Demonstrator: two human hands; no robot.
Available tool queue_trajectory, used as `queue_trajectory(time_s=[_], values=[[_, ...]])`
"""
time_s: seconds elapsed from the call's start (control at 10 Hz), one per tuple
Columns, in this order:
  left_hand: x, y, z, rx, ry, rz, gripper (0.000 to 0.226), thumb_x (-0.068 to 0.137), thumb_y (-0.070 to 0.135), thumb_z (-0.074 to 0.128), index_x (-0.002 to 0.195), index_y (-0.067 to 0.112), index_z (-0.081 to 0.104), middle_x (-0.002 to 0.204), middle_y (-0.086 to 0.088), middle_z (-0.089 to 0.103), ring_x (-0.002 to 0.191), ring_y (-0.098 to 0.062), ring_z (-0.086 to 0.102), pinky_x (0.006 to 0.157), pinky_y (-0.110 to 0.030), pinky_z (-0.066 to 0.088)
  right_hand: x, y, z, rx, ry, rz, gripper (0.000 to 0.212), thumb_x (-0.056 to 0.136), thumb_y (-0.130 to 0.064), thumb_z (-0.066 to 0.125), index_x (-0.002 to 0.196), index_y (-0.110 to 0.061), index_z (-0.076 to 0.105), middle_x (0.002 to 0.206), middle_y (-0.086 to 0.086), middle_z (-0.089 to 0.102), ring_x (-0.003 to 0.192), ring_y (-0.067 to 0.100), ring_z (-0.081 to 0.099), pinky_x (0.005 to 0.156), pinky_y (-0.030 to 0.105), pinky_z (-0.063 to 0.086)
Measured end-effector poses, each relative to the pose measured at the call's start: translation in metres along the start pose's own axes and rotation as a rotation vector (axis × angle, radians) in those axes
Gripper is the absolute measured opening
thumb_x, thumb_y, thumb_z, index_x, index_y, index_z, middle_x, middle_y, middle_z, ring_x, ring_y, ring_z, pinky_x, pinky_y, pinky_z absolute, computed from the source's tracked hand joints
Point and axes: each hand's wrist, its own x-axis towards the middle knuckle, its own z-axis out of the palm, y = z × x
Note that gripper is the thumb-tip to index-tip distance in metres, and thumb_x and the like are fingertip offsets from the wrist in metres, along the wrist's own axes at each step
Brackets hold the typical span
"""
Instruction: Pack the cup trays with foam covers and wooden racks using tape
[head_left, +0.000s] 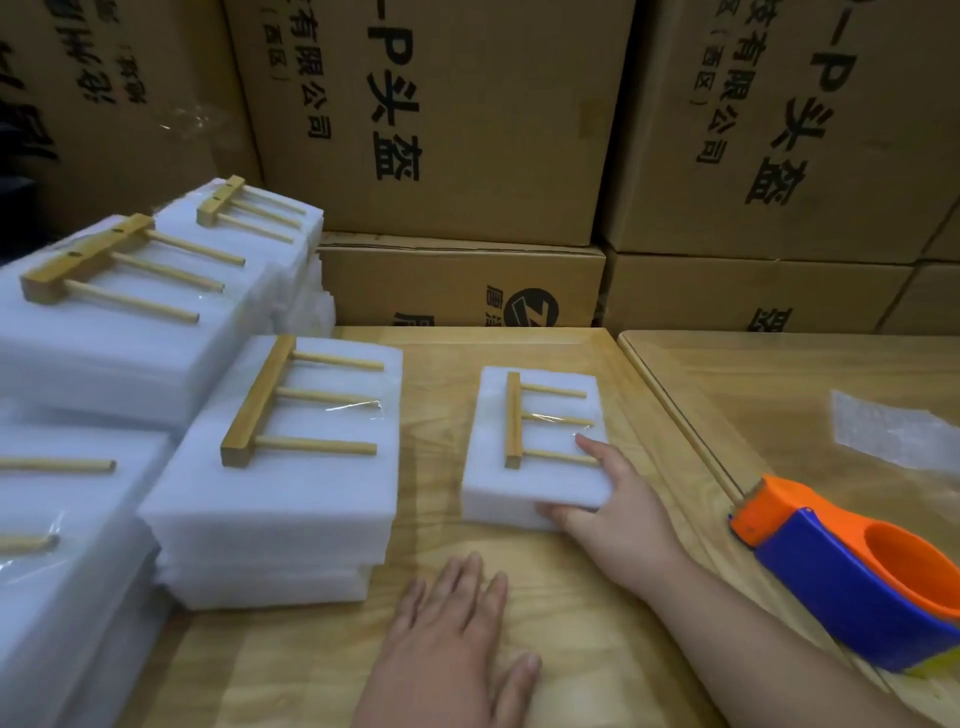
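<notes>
A single foam-covered cup tray (535, 483) lies on the wooden table (582, 623), with a wooden rack (519, 421) taped on top. My right hand (618, 509) grips its near right corner, thumb on top by the rack's lowest peg, fingers curled under the edge. My left hand (457, 639) lies flat on the bare table in front of it, fingers straight, holding nothing. Left of the tray stands a stack of packed trays (280, 499) with a rack (270, 400) on top.
More packed stacks with racks fill the left side (130, 332) and far left edge (62, 545). An orange and blue tape dispenser (852, 566) sits at the right, on the seam to a second table (779, 374) holding a plastic sheet (893, 426). Cardboard boxes (457, 124) wall the back.
</notes>
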Motion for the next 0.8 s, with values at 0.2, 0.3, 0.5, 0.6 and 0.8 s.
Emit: queue_trajectory(time_s=[0.2, 0.3, 0.5, 0.6, 0.8], values=[[0.010, -0.008, 0.007, 0.076, -0.001, -0.030, 0.064, 0.070, 0.071, 0.028, 0.093, 0.043, 0.081, 0.107, 0.010, 0.077, 0.097, -0.004, 0.073, 0.093, -0.024, 0.030, 0.084, -0.024, 0.068, -0.003, -0.038, -0.005, 0.088, 0.064, -0.044, 0.091, 0.140, -0.041, 0.048, 0.127, -0.009, 0.056, 0.113, 0.013, 0.056, 0.087, 0.022, 0.044], [0.014, -0.018, 0.008, 0.114, 0.016, 0.029, 0.047, 0.073, 0.065, 0.040, 0.095, 0.048, 0.078, 0.106, 0.015, 0.076, 0.097, -0.001, 0.072, 0.087, -0.022, 0.038, 0.115, -0.035, 0.098, 0.001, -0.068, -0.027, 0.087, 0.064, -0.046, 0.090, 0.140, -0.041, 0.048, 0.126, -0.009, 0.055, 0.111, 0.015, 0.057, 0.087, 0.026, 0.045], [0.023, -0.037, 0.008, 0.189, 0.211, 0.083, 0.051, 0.045, 0.076, 0.077, 0.091, 0.055, 0.076, 0.103, 0.023, 0.075, 0.094, 0.006, 0.071, 0.070, -0.021, 0.059, 0.143, -0.034, 0.103, -0.013, -0.138, -0.020, 0.090, 0.055, -0.054, 0.089, 0.135, -0.047, 0.049, 0.126, -0.012, 0.058, 0.109, 0.012, 0.061, 0.089, 0.030, 0.051], [0.024, -0.037, 0.013, 0.208, 0.225, 0.085, 0.053, 0.046, 0.076, 0.077, 0.095, 0.054, 0.076, 0.105, 0.022, 0.075, 0.096, 0.005, 0.071, 0.072, -0.022, 0.059, 0.130, -0.026, 0.097, -0.014, -0.092, -0.055, 0.091, 0.068, -0.047, 0.087, 0.145, -0.046, 0.039, 0.126, -0.026, 0.050, 0.114, 0.001, 0.052, 0.090, 0.021, 0.040], [0.017, -0.037, 0.009, 0.148, 0.161, 0.009, 0.053, 0.061, 0.082, 0.042, 0.091, 0.055, 0.076, 0.107, 0.022, 0.074, 0.098, 0.005, 0.070, 0.089, -0.024, 0.039, 0.077, -0.014, 0.090, 0.222, 0.090, 0.068, 0.073, 0.095, -0.012, 0.063, 0.158, -0.020, 0.026, 0.142, 0.003, 0.058, 0.111, 0.007, 0.061, 0.094, 0.017, 0.040]])
